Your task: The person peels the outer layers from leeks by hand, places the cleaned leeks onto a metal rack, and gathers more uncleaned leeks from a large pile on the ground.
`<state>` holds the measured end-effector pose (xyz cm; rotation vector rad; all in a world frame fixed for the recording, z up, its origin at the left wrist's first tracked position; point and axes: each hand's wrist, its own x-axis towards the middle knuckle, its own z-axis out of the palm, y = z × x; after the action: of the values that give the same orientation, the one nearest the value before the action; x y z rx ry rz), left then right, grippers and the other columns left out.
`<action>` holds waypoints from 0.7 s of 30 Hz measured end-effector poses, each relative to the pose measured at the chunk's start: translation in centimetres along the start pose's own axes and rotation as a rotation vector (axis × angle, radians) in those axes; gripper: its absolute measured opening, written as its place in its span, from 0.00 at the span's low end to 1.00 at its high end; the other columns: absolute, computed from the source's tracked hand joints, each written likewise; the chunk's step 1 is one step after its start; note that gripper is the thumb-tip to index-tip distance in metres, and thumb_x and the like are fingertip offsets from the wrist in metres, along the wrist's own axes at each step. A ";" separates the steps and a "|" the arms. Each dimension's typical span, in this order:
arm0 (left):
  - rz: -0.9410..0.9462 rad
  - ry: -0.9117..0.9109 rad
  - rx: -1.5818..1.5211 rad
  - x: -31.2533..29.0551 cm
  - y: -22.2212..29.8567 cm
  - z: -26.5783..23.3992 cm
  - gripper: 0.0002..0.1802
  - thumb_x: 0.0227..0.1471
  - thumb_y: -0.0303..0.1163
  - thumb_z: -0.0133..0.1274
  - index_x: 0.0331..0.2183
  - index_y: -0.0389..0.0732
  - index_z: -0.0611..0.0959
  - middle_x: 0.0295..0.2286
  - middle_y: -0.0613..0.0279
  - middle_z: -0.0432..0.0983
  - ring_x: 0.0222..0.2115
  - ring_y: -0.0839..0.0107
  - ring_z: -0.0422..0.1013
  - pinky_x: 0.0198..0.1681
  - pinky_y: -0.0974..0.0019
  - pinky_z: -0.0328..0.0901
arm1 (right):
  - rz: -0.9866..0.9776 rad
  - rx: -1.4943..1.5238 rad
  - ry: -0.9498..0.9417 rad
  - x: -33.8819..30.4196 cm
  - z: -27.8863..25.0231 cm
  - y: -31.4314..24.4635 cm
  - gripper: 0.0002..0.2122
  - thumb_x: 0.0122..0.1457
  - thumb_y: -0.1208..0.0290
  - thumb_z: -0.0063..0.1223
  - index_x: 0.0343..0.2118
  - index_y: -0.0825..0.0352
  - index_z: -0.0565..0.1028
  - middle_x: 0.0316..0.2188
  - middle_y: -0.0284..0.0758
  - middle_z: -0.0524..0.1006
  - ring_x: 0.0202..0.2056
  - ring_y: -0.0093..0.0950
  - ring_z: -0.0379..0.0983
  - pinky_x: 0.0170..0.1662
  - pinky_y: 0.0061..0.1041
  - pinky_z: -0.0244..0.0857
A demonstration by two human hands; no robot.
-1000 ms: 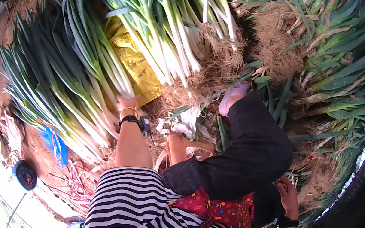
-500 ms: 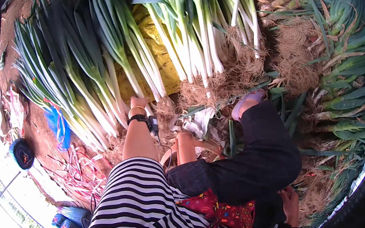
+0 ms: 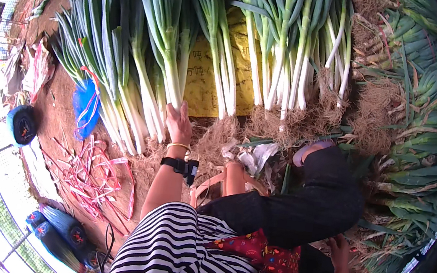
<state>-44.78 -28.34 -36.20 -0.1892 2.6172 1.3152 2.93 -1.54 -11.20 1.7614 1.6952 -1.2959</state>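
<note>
My left hand [image 3: 178,123] is closed around the white lower stems of long green onions [image 3: 171,77], near their root ends. Their dark green leaves point toward the far side. Left of this hand lies a row of more green onions [image 3: 137,89], side by side with pale stems toward me. My right hand [image 3: 340,255] is low on the right, beside my bent dark-trousered leg. Its fingers are partly hidden and blurred, and nothing shows in it. A wristband is on each wrist.
Under the onions lies a yellow sheet [image 3: 196,86]. More green onions [image 3: 290,63] with bushy roots lie right of it; a long unclean pile [image 3: 423,148] lines the right edge. Pink strips [image 3: 92,177], a blue bag [image 3: 86,109] and dark rolls [image 3: 63,229] lie left. My foot [image 3: 301,152] is near the roots.
The view has shifted left, so the onions appear farther right. My left hand has moved off the nearer stems on the sheet to the onions at its left. My right hand stays by the leg.
</note>
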 end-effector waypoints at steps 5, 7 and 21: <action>-0.154 0.049 0.230 6.5 -4.0 -1.1 0.21 0.51 0.38 0.47 0.37 0.28 0.67 0.37 0.33 0.68 0.38 0.40 0.65 0.43 0.48 0.59 | -0.014 -0.224 -0.017 -0.4 0.7 -3.9 0.13 0.57 0.78 0.44 0.45 0.74 0.68 0.37 0.37 0.74 0.34 0.25 0.71 0.38 0.23 0.64; -0.128 0.131 0.370 9.5 -9.9 -1.3 0.22 0.48 0.38 0.49 0.38 0.30 0.67 0.38 0.35 0.67 0.38 0.41 0.65 0.42 0.49 0.61 | -0.111 -0.090 -0.014 -0.1 1.0 -3.3 0.12 0.57 0.77 0.45 0.44 0.74 0.67 0.38 0.40 0.74 0.35 0.27 0.72 0.39 0.24 0.65; -0.177 0.072 0.661 7.1 -4.1 -2.8 0.28 0.43 0.42 0.56 0.42 0.35 0.68 0.40 0.46 0.66 0.41 0.50 0.67 0.43 0.53 0.64 | -0.025 -0.173 0.072 -2.8 0.4 0.4 0.15 0.55 0.78 0.46 0.47 0.74 0.68 0.40 0.42 0.75 0.40 0.27 0.73 0.42 0.24 0.65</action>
<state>-51.16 -33.18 -39.46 -0.3489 2.8476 0.3531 3.55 -3.52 -9.26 1.7104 1.8146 -1.0720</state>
